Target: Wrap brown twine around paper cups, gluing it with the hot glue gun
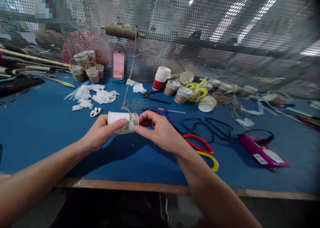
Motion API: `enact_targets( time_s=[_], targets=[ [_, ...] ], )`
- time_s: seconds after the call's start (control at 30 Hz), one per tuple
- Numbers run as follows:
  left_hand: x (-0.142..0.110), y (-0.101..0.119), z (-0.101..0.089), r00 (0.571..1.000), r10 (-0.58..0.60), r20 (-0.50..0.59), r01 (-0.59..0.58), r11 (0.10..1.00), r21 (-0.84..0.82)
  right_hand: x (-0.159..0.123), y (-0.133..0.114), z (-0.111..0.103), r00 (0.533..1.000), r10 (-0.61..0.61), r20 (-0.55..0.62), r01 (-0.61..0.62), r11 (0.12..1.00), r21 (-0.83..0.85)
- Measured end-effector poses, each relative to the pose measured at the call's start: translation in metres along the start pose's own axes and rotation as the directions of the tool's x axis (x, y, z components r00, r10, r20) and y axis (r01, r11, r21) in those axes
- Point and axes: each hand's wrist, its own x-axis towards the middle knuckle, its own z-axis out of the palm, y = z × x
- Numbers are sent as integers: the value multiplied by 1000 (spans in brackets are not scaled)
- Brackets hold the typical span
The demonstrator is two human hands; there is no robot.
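A white paper cup (121, 122) lies on its side in the air above the blue table (45, 128). My left hand (101, 132) is wrapped round its open end. My right hand (156, 129) pinches the cup's base, where brown twine is wound round it. The twine (130, 75) runs up from the cup to a spool (121, 31) fixed on the perforated metal screen.
Twine-covered cup baskets (86, 68) stand at the back left, beside white paper scraps (96, 95). A stack of cups (161, 77) and more wrapped cups sit at the back middle. Scissors, red and yellow loops (203, 151), black cords and a purple glue gun (261, 152) lie to the right.
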Motion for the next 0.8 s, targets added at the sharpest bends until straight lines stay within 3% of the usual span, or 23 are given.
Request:
enact_targets(
  time_s=[0.27,0.43,0.53,0.7,0.8],
  targets=[
    [-1,-6,-3,998,62,9,-62,992,111,1,1,-4,999,38,-7,-38,999,14],
    [2,-9,-6,999,32,31,-36,992,122,6,3,-20,985,50,-163,-37,996,80],
    [4,-11,-7,997,-7,80,-2,993,118,7,1,-29,975,29,-222,-25,999,21],
    [5,-11,-7,992,-64,111,58,997,53,12,6,-57,913,-30,-406,-25,991,-129],
    [5,-10,-8,991,-79,112,74,996,47,16,20,-73,867,89,-490,-174,976,-129]
  ],
)
